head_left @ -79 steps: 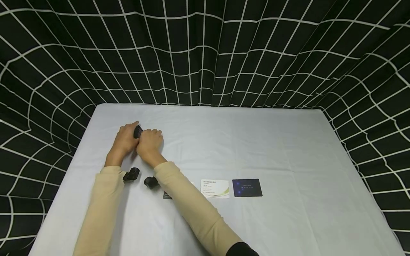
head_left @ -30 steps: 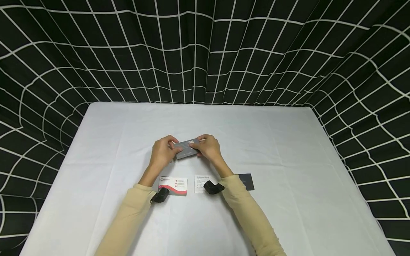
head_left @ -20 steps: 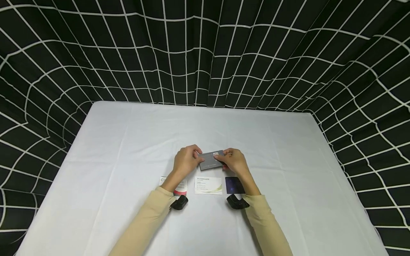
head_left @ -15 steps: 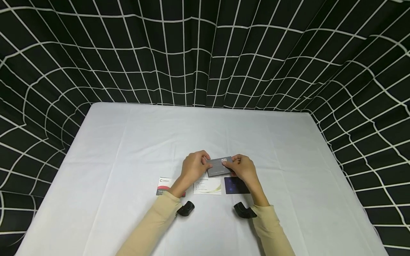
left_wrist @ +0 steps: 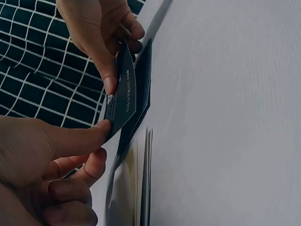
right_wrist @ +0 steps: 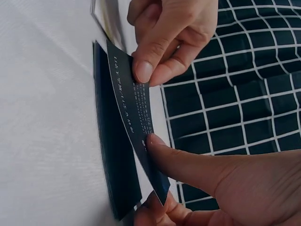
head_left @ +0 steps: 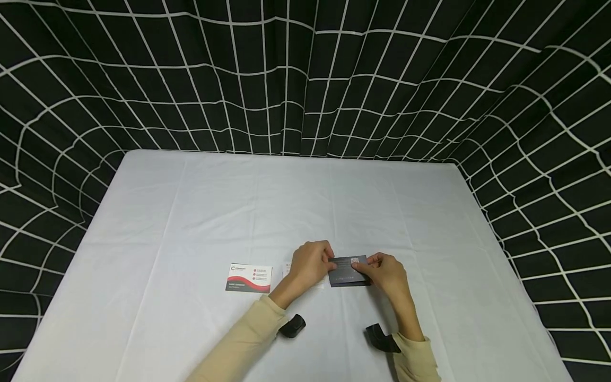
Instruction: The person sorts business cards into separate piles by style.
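Both hands hold a dark grey business card [head_left: 342,273] with small pale print and a code square. My left hand [head_left: 309,263] pinches its left end between thumb and fingers, and my right hand [head_left: 390,276] pinches the right end. In the right wrist view the card bows slightly and hangs tilted just above a dark blue card stack [right_wrist: 110,141] on the table. From the head view it covers nearly all of that stack.
A white card [head_left: 287,269] with a green-yellow curve lies left of the dark stack, partly behind my left hand. Farther left is a red, white and grey card [head_left: 249,278]. White cloth [head_left: 191,223] covers the table; a black gridded curtain [head_left: 267,79] stands behind.
From the table's far left, both hands have brought the grey card right and nearer to me. It now overlaps the dark blue card stack, lower than half a second ago.
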{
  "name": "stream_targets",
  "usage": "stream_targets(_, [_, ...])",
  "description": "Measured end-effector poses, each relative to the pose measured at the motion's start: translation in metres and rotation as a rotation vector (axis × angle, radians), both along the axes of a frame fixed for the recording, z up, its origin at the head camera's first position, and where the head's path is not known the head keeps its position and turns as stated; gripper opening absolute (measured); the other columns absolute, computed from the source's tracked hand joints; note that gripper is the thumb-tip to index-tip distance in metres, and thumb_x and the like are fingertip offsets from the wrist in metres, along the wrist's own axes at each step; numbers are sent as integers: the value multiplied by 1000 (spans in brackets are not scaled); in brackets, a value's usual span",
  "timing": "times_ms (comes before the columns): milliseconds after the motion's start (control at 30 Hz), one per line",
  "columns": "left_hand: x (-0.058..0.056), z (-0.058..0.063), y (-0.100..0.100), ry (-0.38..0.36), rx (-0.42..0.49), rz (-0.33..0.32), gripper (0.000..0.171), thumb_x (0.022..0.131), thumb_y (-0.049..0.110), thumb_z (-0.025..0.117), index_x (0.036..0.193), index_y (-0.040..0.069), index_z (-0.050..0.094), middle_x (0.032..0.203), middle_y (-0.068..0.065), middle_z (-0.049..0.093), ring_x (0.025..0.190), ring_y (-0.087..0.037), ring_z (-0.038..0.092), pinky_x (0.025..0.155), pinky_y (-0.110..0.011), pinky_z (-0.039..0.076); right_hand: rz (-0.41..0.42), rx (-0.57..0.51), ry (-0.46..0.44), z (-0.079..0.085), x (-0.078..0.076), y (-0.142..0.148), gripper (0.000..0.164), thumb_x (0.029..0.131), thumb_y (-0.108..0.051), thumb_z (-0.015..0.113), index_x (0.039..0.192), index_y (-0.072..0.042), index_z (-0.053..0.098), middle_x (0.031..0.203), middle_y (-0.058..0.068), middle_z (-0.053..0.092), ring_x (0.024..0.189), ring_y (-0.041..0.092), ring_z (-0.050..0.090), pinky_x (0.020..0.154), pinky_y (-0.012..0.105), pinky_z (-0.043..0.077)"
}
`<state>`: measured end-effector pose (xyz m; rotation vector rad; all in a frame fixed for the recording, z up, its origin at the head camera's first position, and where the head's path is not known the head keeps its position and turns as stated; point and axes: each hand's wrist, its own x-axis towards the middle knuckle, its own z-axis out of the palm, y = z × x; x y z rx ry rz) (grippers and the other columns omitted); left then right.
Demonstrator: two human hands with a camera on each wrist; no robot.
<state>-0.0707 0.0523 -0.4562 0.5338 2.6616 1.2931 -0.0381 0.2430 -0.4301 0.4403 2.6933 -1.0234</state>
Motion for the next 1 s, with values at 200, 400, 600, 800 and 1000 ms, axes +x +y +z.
stream_targets(200, [6, 1, 2, -6, -40, -12, 17, 76, 11, 83, 82, 4, 69, 55, 5, 52, 48, -5, 45, 48, -21, 36, 9, 40, -8, -1, 8, -1, 44, 81, -36, 79, 95, 3, 66, 75, 7, 61, 62, 19, 52, 54, 29, 40])
stream_targets(400, [8, 1, 7, 56, -161, -12, 19, 73, 12, 85, 79, 4, 69, 64, -1, 62, 53, -12, 54, 49, -25, 38, 3, 90, -9, -5, 10, -2, 50, 79, -36, 81, 102, 5, 63, 81, 13, 66, 63, 21, 56, 53, 30, 41])
stream_targets(600, [14, 2, 17, 94, -289, -25, 21, 69, 17, 86, 71, 7, 68, 69, -3, 62, 59, -19, 61, 51, -30, 41, 3, 127, -24, -12, 16, 4, 43, 77, -34, 83, 95, 1, 64, 73, 7, 62, 59, 18, 52, 51, 29, 39])
stream_targets(800, [13, 9, 22, 135, -356, -10, 21, 67, 16, 87, 71, 3, 71, 63, -6, 61, 54, -20, 62, 47, -30, 47, 14, 94, 8, -12, 16, 6, 32, 78, -36, 81, 80, -6, 69, 66, 0, 59, 57, 16, 49, 51, 29, 37])
stream_targets(1000, [10, 12, 19, 129, -321, -3, 16, 69, 11, 85, 68, 4, 71, 62, -4, 59, 53, -18, 61, 46, -29, 47, 31, 80, 28, -8, 13, 4, 33, 79, -37, 81, 79, -5, 71, 65, 0, 60, 59, 16, 49, 52, 29, 38])
